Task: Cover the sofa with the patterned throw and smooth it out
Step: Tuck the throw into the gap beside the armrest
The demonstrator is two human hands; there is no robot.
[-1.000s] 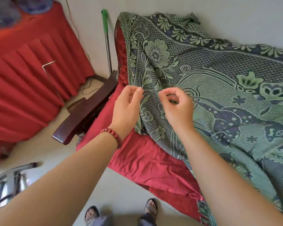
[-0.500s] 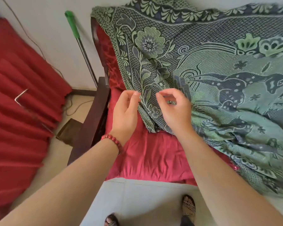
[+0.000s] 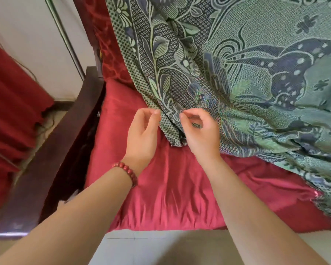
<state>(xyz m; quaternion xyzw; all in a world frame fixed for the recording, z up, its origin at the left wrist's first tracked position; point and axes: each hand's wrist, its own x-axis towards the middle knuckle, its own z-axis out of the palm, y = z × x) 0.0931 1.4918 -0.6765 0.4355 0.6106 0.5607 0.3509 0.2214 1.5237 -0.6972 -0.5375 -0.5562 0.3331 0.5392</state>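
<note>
The green and blue patterned throw [image 3: 256, 73] hangs over the sofa's backrest and lies bunched on the right part of the red seat cushion [image 3: 170, 188]. Its left edge drops in a fold onto the seat, leaving the cushion's left and front bare. My left hand [image 3: 143, 134], with a red bead bracelet at the wrist, pinches that folded edge between thumb and fingertips. My right hand [image 3: 201, 134] sits just to the right, thumb and forefinger closed on the same fold, with fabric showing through the loop they make.
A dark wooden armrest [image 3: 52, 150] runs along the sofa's left side. A green-handled metal pole [image 3: 65, 35] leans on the white wall behind it. A red pleated cloth [image 3: 11, 92] hangs at far left. Pale floor tiles [image 3: 161, 245] lie below the seat's front edge.
My view has moved closer and lower over the sofa. Both hands have slid down the throw's left edge to where it meets the seat, still pinched close together.
</note>
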